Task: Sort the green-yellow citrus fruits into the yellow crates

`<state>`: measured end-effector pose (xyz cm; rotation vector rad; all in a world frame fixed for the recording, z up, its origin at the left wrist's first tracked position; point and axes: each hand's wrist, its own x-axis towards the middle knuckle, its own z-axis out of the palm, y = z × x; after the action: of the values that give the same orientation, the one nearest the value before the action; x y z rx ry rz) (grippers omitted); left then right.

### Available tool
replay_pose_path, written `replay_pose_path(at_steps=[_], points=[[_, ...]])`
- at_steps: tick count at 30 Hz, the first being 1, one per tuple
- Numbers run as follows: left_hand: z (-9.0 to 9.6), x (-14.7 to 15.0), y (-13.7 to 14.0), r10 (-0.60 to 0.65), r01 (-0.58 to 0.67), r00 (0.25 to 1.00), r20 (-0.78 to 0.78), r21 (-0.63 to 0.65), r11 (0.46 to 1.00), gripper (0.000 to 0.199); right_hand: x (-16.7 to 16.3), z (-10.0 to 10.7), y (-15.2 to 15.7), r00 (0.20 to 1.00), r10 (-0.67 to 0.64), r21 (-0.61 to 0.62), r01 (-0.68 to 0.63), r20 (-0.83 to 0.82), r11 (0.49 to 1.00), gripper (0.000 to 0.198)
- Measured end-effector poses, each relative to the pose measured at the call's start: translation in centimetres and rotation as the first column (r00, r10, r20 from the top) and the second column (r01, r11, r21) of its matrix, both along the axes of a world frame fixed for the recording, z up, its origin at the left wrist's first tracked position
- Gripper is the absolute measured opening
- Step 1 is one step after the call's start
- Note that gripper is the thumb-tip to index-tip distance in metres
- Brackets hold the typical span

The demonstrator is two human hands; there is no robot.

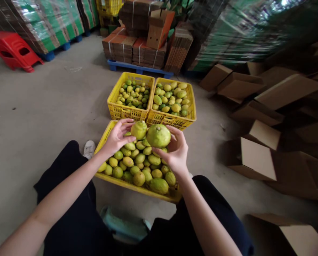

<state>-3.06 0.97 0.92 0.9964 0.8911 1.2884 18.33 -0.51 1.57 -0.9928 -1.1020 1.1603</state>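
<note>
Between the thumb and fingers of my left hand [120, 137] is a smaller yellow-green lemon [139, 130]. My right hand [178, 151] grips a larger green lemon [159, 136] from its right side. Both fruits are held up side by side, close together, stem ends showing. Below them a yellow plastic crate [132, 187] is filled with many green and yellow lemons [140, 160]. Beyond my hands stand two more yellow crates touching each other: the left crate [128, 113] has smaller lemons, the right crate [192, 103] bigger ones.
Open cardboard boxes [257, 156] crowd the floor on the right. Flattened cartons [121, 46] are stacked on a blue pallet [140, 68] at the back. A red stool [15, 49] stands far left, near wrapped pallets [49, 25]. A teal stool [125, 224] is beneath me.
</note>
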Motion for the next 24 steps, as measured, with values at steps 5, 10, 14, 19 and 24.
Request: replay_pose_path(at_steps=[5,10,14,19,24], points=[[-0.6,-0.4,0.3,-0.08,0.11,0.986,0.143,-0.215,0.97,0.041,0.2,0.3,0.2,0.973,0.046,-0.177,-0.087,-0.224,0.98,0.059],[-0.4,0.2,0.0,-0.064,0.141,0.973,0.224,-0.346,0.928,0.022,-0.7,-0.2,0.1,0.942,0.023,-0.349,-0.147,-0.335,0.926,0.047],[-0.1,0.6,-0.2,-0.096,0.165,0.972,0.216,-0.33,0.93,0.023,-1.8,-0.6,0.0,0.92,0.015,-0.377,-0.176,-0.392,0.909,0.058],[-0.3,0.7,0.0,-0.178,0.218,0.973,0.149,-0.314,0.924,0.041,-2.2,-0.1,0.1,0.902,-0.001,-0.438,-0.208,-0.431,0.875,0.037],[-1.2,0.3,0.1,-0.168,0.231,0.966,0.195,-0.371,0.899,0.037,-1.7,-0.2,0.5,0.904,-0.089,-0.546,-0.172,-0.418,0.82,0.038]])
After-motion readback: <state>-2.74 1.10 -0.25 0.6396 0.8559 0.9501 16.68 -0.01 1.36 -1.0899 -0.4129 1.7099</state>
